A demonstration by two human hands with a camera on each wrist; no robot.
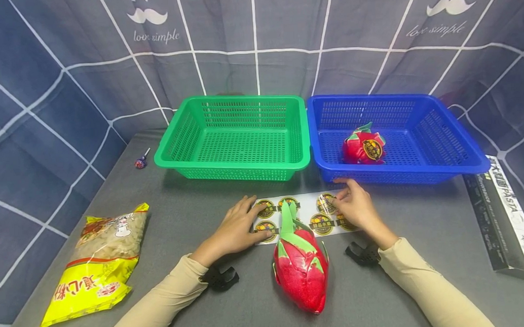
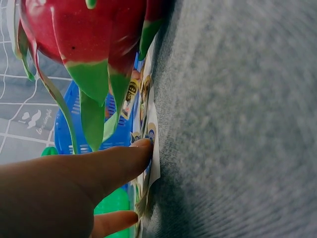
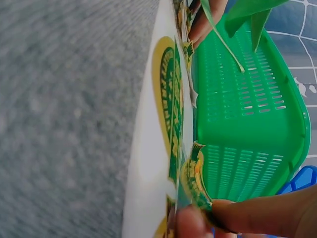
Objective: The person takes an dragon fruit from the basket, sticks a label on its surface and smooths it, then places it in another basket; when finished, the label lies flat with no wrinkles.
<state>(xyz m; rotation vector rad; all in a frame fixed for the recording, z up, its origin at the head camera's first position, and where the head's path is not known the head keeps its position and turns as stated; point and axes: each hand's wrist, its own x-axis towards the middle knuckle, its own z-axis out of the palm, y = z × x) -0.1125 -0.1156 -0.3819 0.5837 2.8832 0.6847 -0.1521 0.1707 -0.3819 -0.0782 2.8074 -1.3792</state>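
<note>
A white sheet of round black-and-gold stickers (image 1: 306,206) lies on the grey surface. My left hand (image 1: 235,228) rests on its left end, and in the left wrist view the thumb (image 2: 131,156) presses on the sheet. At the sheet's right side my right hand (image 1: 355,207) pinches one sticker (image 3: 194,179), which curls up from the backing between thumb and finger. A red toy dragon fruit (image 1: 303,272) with green leaves lies between my forearms, its leaf tips over the sheet.
Behind the sheet stand a green basket (image 1: 236,173) and a blue basket (image 1: 457,158); the blue one holds a smaller dragon fruit (image 1: 361,146) with a sticker. A yellow pasta bag (image 1: 94,271) and a lollipop (image 1: 141,162) lie left, a black pasta box (image 1: 505,220) right.
</note>
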